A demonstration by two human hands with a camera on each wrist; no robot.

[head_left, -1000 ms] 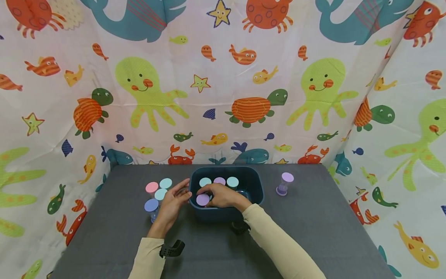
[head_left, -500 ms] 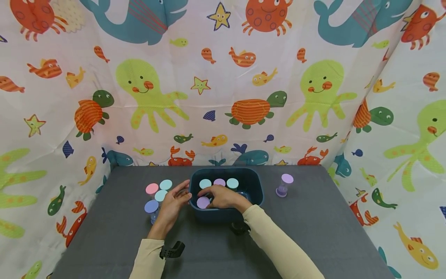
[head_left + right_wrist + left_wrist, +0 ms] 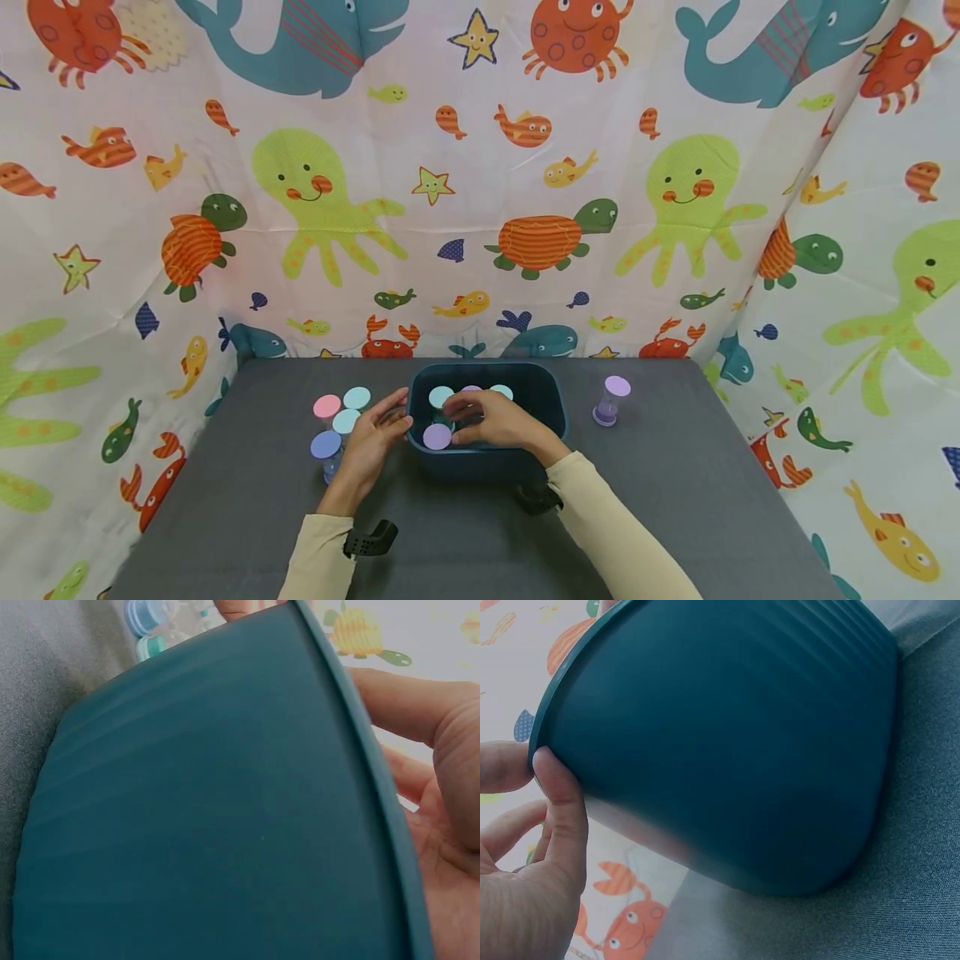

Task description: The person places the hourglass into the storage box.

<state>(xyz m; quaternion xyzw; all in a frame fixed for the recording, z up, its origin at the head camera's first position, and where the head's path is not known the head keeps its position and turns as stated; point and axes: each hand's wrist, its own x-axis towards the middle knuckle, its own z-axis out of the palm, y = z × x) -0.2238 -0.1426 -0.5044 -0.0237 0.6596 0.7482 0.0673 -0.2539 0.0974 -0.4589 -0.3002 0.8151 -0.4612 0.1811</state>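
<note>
A dark teal plastic bin [image 3: 480, 467] stands on the table with several sand timers inside. At its left rim my left hand [image 3: 370, 437] pinches the edge, thumb outside in the left wrist view [image 3: 559, 802]. My right hand [image 3: 495, 419] is inside the bin's opening, fingers loosely bent and apart, holding nothing. Just left of its fingertips stands a purple-capped sand timer [image 3: 437, 436] in the front left corner. Along the back are a mint-capped timer [image 3: 440, 397], a purple-capped one [image 3: 471, 388] and another mint-capped one [image 3: 502, 391], partly hidden by the right hand.
Left of the bin stand a pink sand timer [image 3: 327, 407], two mint ones [image 3: 357, 397] and a blue one [image 3: 326, 446], near my left hand. A lone purple sand timer [image 3: 611, 400] is on the right. A sea-animal printed curtain [image 3: 480, 167] encloses the grey table [image 3: 675, 500].
My right hand has let go of the front purple-capped sand timer and drawn back slightly to the right. The left hand keeps its place at the bin's rim.
</note>
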